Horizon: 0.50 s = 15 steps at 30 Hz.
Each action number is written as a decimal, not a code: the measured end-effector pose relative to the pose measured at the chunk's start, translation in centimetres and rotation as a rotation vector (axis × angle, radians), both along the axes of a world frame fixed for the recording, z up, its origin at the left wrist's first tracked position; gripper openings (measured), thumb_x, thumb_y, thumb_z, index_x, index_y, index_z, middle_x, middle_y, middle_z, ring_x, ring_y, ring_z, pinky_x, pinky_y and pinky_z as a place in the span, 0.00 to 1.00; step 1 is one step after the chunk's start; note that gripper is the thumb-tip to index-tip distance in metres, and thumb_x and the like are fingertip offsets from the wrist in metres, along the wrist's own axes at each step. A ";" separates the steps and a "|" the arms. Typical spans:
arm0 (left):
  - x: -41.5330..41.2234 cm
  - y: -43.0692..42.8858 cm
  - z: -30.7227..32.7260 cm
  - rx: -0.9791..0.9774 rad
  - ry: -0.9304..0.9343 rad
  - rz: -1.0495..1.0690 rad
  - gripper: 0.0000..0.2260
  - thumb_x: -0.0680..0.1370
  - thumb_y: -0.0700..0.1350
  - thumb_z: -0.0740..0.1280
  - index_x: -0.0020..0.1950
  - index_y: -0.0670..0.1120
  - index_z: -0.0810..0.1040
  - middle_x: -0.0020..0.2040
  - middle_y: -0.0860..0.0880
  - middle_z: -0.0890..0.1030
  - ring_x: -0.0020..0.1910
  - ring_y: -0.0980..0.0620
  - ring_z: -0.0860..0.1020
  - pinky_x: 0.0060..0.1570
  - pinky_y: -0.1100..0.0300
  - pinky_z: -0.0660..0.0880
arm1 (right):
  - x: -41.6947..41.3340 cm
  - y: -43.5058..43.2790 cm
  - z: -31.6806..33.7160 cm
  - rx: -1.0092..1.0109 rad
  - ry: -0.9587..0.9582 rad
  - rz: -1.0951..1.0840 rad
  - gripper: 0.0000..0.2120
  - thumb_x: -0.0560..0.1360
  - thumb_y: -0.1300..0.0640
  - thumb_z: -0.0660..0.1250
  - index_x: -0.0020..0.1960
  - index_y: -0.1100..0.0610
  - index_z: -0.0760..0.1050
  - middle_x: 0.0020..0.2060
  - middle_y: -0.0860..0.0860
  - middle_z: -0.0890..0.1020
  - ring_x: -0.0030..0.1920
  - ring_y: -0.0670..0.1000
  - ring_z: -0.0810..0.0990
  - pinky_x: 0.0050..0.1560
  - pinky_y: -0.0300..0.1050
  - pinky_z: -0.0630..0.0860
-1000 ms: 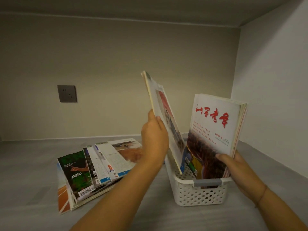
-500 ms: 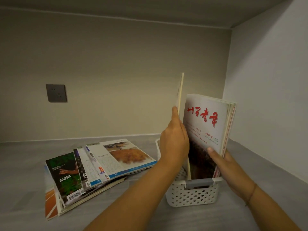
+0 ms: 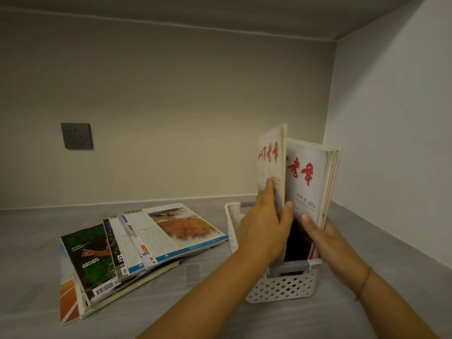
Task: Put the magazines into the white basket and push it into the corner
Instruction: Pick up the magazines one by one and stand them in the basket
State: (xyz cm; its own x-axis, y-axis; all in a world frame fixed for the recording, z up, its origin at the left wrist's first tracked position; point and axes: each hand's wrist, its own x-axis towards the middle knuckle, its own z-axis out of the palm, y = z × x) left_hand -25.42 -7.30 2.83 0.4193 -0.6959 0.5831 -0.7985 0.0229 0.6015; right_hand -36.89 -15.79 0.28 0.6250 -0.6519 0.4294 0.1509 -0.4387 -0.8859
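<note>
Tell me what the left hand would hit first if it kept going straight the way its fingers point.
The left hand points up and away, fingers flat on the magazine it grips. Sliding on, it would likely clear that cover's top edge, then meet the back wall; depth is unclear.

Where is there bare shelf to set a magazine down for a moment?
Bare shelf lies left of the fanned magazines, below the socket, and along the front edge. A narrow strip runs between the pile and the white basket. The basket is crowded by both hands.
</note>
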 end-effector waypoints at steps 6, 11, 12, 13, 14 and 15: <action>-0.7 -0.7 0.5 0.196 0.299 -0.363 0.35 0.74 0.70 0.52 0.77 0.59 0.48 0.78 0.55 0.53 0.76 0.52 0.56 0.74 0.50 0.56 | 0.1 0.2 0.4 -0.004 -0.012 0.012 0.24 0.73 0.36 0.55 0.68 0.38 0.66 0.60 0.36 0.78 0.61 0.38 0.75 0.56 0.31 0.73; -0.5 -0.6 -0.6 0.263 0.384 -0.524 0.38 0.73 0.70 0.53 0.78 0.58 0.43 0.79 0.57 0.48 0.77 0.56 0.50 0.75 0.52 0.52 | 0.2 0.0 0.7 -0.013 -0.008 0.020 0.18 0.73 0.35 0.51 0.62 0.30 0.66 0.60 0.34 0.76 0.63 0.39 0.73 0.62 0.41 0.71; -0.3 -0.6 -0.8 0.270 0.374 -0.545 0.37 0.75 0.68 0.55 0.77 0.58 0.42 0.79 0.57 0.47 0.76 0.57 0.51 0.75 0.51 0.55 | 0.3 0.0 0.8 -0.015 -0.013 0.026 0.19 0.72 0.35 0.50 0.61 0.31 0.66 0.59 0.33 0.76 0.63 0.38 0.73 0.62 0.39 0.71; 0.0 -0.6 -1.0 0.276 0.362 -0.565 0.36 0.76 0.65 0.57 0.77 0.58 0.41 0.78 0.58 0.47 0.76 0.58 0.51 0.75 0.52 0.56 | 0.3 0.0 1.0 -0.017 -0.010 0.032 0.20 0.71 0.34 0.50 0.62 0.32 0.66 0.59 0.32 0.76 0.63 0.38 0.73 0.61 0.36 0.71; 0.4 -0.6 -1.0 0.283 0.349 -0.583 0.36 0.77 0.61 0.59 0.77 0.58 0.41 0.78 0.59 0.46 0.74 0.60 0.52 0.74 0.54 0.57 | 0.3 0.0 1.1 -0.016 -0.003 0.036 0.21 0.71 0.34 0.49 0.62 0.33 0.66 0.59 0.32 0.75 0.62 0.37 0.73 0.59 0.33 0.72; 0.6 -0.6 -1.0 0.289 0.333 -0.596 0.35 0.78 0.59 0.60 0.77 0.58 0.41 0.78 0.59 0.46 0.73 0.62 0.52 0.74 0.56 0.57 | 0.3 0.0 1.3 -0.014 0.005 0.039 0.22 0.70 0.33 0.49 0.62 0.34 0.66 0.59 0.33 0.75 0.61 0.36 0.74 0.57 0.30 0.72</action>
State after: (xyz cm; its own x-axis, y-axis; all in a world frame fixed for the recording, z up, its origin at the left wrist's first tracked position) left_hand -24.77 -7.94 1.81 0.0451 -0.9673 0.2497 -0.4741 0.1993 0.8576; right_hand -36.60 -15.78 1.53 0.6522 -0.6210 0.4349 0.1636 -0.4448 -0.8805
